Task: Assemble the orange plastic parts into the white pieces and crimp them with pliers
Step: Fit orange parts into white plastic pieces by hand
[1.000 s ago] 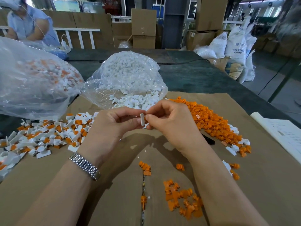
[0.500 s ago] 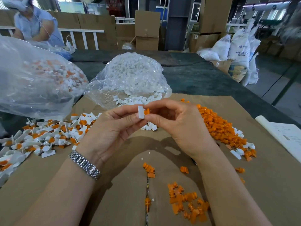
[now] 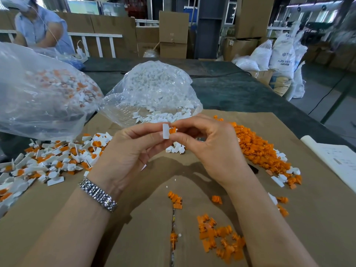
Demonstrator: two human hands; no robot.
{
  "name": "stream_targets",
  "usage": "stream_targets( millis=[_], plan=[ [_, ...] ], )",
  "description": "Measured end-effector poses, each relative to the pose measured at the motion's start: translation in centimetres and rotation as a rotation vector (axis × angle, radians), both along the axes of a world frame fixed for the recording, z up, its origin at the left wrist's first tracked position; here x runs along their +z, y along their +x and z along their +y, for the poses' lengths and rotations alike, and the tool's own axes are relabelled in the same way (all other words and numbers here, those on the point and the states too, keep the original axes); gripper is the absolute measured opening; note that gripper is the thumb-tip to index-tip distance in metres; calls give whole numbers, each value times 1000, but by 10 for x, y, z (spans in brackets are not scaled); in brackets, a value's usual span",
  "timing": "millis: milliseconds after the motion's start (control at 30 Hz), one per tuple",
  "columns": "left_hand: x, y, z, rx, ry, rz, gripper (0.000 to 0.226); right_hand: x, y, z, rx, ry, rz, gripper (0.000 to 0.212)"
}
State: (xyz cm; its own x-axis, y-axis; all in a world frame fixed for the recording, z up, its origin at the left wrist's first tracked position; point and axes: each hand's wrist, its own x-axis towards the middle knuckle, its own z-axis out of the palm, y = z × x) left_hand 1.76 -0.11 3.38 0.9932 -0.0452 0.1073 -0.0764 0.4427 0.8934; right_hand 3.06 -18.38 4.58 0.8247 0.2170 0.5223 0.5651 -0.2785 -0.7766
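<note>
Above brown cardboard (image 3: 134, 237), hands pinch flat white piece (image 3: 165, 131), ridged orange part (image 3: 172, 130).

Dark green table (image 3: 240, 89) bears brown cardboard (image 3: 57, 218); on it orange parts (image 3: 256, 149), assembled pieces (image 3: 57, 160), two plastic bags (image 3: 154, 93).

This is a factory storeroom: stacked cardboard boxes (image 3: 173, 33) at 12 o'clock, white resin sacks (image 3: 281, 56) at 2 o'clock, bags of plastic parts (image 3: 154, 93) on the counter (image 3: 240, 89).
</note>
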Motion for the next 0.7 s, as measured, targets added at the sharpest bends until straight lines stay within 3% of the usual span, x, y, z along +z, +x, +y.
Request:
stream_targets(
  millis=[133, 400, 700],
  plan=[
    [2, -1, -2, 15, -3, 42, 32, -1, -1, 2, -37, -66, -75, 22],
    [3, -1, -4, 59, 6, 96, 13, -3, 0, 6, -51, -131, -80, 30],
    [6, -4, 1, 25, 135, 103, 11, -2, -1, 4, -52, -167, -86, 20]
  ],
)
